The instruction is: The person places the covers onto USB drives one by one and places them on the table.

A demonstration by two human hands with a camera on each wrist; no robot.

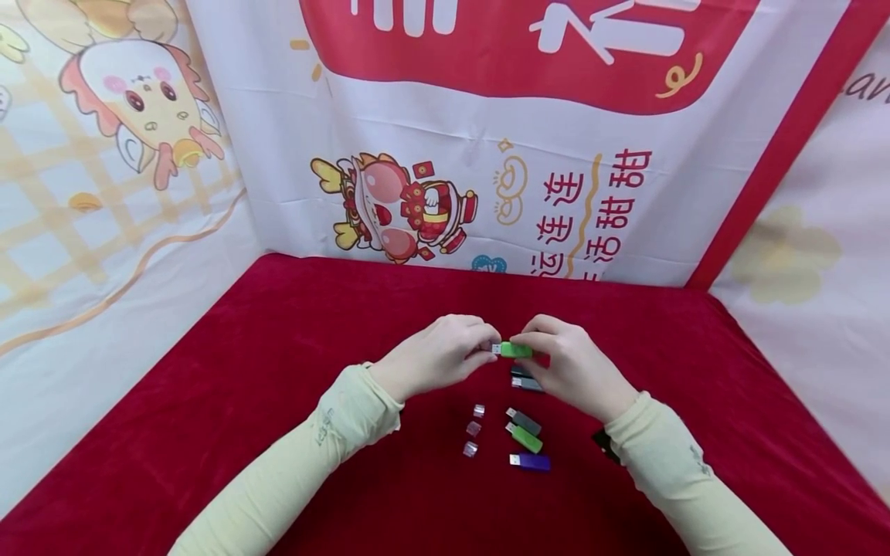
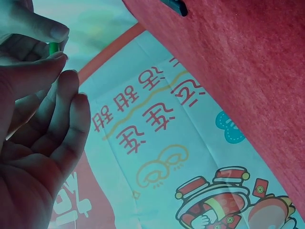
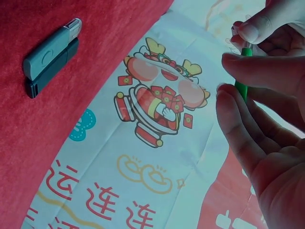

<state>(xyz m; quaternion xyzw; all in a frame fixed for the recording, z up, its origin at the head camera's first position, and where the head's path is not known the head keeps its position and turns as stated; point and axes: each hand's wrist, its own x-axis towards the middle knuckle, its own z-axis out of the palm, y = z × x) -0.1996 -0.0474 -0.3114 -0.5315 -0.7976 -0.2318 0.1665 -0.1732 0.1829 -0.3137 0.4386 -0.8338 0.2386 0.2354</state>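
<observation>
A bright green USB stick (image 1: 516, 350) is held up above the table between both hands. My right hand (image 1: 573, 363) grips its green body between thumb and fingers. At its plug end, my left hand (image 1: 445, 351) pinches a small clear cap (image 3: 236, 27), mostly hidden by the fingertips. In the left wrist view only a sliver of the green body (image 2: 54, 48) shows. Below the right hand lie a grey USB stick (image 3: 50, 50) and a black USB stick (image 3: 59, 69), side by side.
Nearer on the red cloth (image 1: 389, 502) lie three loose clear caps (image 1: 473, 428) in a column. Right of them are a dark grey USB stick (image 1: 524, 422), a second green USB stick (image 1: 524, 439) and a purple USB stick (image 1: 534, 462). A printed curtain (image 1: 278, 154) stands behind.
</observation>
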